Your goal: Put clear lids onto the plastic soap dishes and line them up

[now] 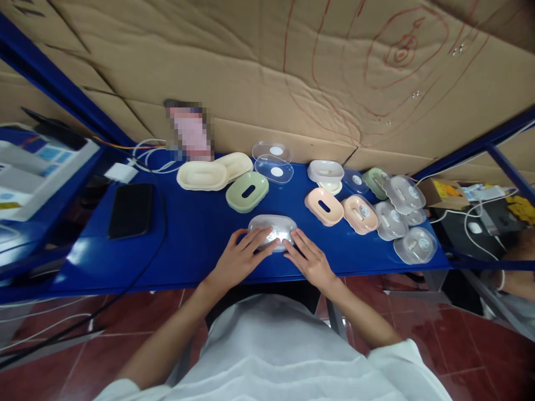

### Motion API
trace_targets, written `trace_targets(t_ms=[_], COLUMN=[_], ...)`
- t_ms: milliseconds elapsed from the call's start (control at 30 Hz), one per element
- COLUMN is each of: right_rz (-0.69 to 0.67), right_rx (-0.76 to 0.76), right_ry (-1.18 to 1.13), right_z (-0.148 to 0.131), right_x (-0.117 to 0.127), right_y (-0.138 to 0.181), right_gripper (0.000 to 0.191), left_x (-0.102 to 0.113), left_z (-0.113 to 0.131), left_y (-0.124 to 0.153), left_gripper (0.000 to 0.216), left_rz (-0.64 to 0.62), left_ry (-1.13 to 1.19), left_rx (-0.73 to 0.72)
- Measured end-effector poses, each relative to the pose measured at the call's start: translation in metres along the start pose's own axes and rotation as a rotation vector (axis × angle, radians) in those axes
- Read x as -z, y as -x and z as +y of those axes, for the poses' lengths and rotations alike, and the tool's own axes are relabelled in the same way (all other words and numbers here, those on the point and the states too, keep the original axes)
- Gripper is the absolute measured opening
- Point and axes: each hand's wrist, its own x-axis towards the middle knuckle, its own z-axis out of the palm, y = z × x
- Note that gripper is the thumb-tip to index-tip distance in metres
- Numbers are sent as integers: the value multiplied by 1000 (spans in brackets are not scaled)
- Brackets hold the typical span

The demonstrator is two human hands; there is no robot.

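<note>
The pale-grey soap box [279,223] lies near the front edge of the table [188,234], its long axis running left to right. The left hand [236,257] and right hand [313,260] rest spread on its top; even pressure at both ends should keep it level.

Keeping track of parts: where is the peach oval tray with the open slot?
In the head view, the peach oval tray lies on the blue table right of centre, beyond the right hand and just left of the stickered peach case.
</note>
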Motion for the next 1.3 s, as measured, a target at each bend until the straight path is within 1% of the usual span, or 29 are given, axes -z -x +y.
trace_targets(t_ms=[100,200,267,333,500,700,800,900,967,1067,1133,1200,1233,1267,1300], right_rz=[-54,-90,-125,-126,-22,-8,31,19,-15,-55,-78,-79,-48,4,70], right_rx=[-41,-84,-63,-31,4,-12,5,18,-5,-59,-55,-60,-103,-187,-311], right_ry=[-31,-41,-53,-57,-37,-30,-27,-69,-114,-148,-158,-131,-86,-12,87], right_z=[6,15,19,22,20,14,14,16,18,18,21,30,38,48,59], right_x=[3,4,4,3,-3,-6,-5,-4,-5,-5,-2,7,14,22,30], right_y=[-9,-21,-27,-29,-21,-15,-15,-16,-19,-24,-25,-21,-16,-10,-3], right_gripper=[74,66,63,61,70,77,82,84,83,75,70,67,65,62,60], left_x=[0,1,1,1,-3,-1,-1,-2,-3,-4,-5,-5,-5,-4,-3], left_z=[-3,-8,-11,-13,-13,-12,-13,-14,-14,-14,-13,-13,-12,-12,-12], left_y=[-5,-11,-13,-12,-7,-7,-7,-7,-6,-7,-9,-10,-9,-9,-7], left_gripper=[51,50,49,48,49,42,43,44,45,47,47,46,44,43,41], left_rz=[25,11,-9,-17,-8,46,60,59,31,-22,-30,-13,2,19,37], left_ry=[37,56,55,46,64,33,35,52,72,115,144,178,199,225,258], left_rx=[72,84,69,57,43,16,8,9,27,65,92,122,136,148,156])
